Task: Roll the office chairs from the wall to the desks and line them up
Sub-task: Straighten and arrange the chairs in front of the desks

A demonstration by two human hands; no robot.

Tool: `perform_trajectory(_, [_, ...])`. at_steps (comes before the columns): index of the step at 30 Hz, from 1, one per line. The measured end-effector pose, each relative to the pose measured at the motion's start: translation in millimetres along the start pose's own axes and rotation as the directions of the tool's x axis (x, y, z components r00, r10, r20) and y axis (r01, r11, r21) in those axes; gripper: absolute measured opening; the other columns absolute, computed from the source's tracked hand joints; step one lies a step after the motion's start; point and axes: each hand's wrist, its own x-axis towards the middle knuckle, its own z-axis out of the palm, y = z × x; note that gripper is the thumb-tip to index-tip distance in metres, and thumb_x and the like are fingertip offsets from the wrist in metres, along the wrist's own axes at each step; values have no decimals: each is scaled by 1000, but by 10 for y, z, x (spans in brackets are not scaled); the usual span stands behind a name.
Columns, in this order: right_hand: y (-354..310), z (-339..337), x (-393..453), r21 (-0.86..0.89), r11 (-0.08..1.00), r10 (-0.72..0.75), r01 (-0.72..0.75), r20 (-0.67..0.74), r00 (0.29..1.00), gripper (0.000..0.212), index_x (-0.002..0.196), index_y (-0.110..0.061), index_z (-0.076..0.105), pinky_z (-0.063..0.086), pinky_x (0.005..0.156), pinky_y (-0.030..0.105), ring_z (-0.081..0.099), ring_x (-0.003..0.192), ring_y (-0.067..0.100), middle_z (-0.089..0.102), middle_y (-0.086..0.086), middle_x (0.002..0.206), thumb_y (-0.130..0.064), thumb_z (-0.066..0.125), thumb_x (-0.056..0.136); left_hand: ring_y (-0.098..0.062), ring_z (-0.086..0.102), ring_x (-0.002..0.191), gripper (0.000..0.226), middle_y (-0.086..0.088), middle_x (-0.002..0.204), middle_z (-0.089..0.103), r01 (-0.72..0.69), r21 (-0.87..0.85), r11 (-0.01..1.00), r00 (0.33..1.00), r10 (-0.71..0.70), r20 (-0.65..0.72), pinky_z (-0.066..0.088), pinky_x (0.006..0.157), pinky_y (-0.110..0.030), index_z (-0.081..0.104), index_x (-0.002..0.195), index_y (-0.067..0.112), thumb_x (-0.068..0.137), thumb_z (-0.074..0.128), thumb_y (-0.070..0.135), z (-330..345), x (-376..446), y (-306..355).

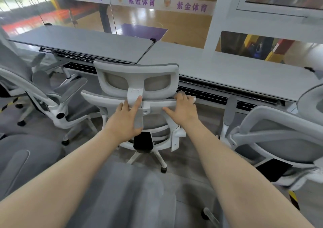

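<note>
- The chair [138, 95] you are handling stands at the desks [227, 72], its headrest about level with the seam where the two tops meet; its white frame, grey mesh back and grey seat face the desk edge.
- Your left hand [125, 121] lies flat on the headrest stem, fingers straight, pressing and not gripping.
- Your right hand [183, 108] holds the top rail of the backrest, fingers curled over its far edge.
- A second chair [272, 137] sits near on the right, already close to the desk.
- A third chair [52, 98] on the left is angled away from the desk, so it likely needs squaring.
- More grey seats [22, 156] lie nearer you, probably not yet placed; the task looks roughly midway.
</note>
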Motion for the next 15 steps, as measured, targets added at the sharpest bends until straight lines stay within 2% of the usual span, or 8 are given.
perform_trajectory(5, [-117, 35, -142, -2, 1000, 11, -11, -10, 1000, 75, 134, -13, 41, 42, 97, 49, 31, 132, 34, 49, 6, 133, -68, 51, 83, -35, 14, 145, 114, -19, 151, 23, 20, -54, 998, 1000, -19, 21, 37, 110, -48, -23, 147, 40, 79, 69, 44, -42, -52, -100])
perform_trajectory(10, [-173, 121, -400, -5, 1000, 2, -2, -87, 996, 64, 136, -20, 43, 35, 104, 51, 28, 134, 37, 48, 10, 133, -64, 44, 89, -34, 12, 144, 114, -15, 148, 21, 23, -102, 995, 999, -21, 26, 33, 111, -47, -19, 149, 37, 78, 70, 42, -44, -133, -213])
perform_trajectory(15, [-199, 181, -458, 56, 998, 39, -35, -87, 995, 57, 132, -21, 45, 30, 107, 51, 21, 139, 34, 44, 9, 136, -60, 45, 91, -34, 7, 147, 114, -16, 150, 19, 17, -114, 993, 999, -12, 51, 28, 114, -47, -20, 149, 35, 79, 69, 42, -49, -116, -247])
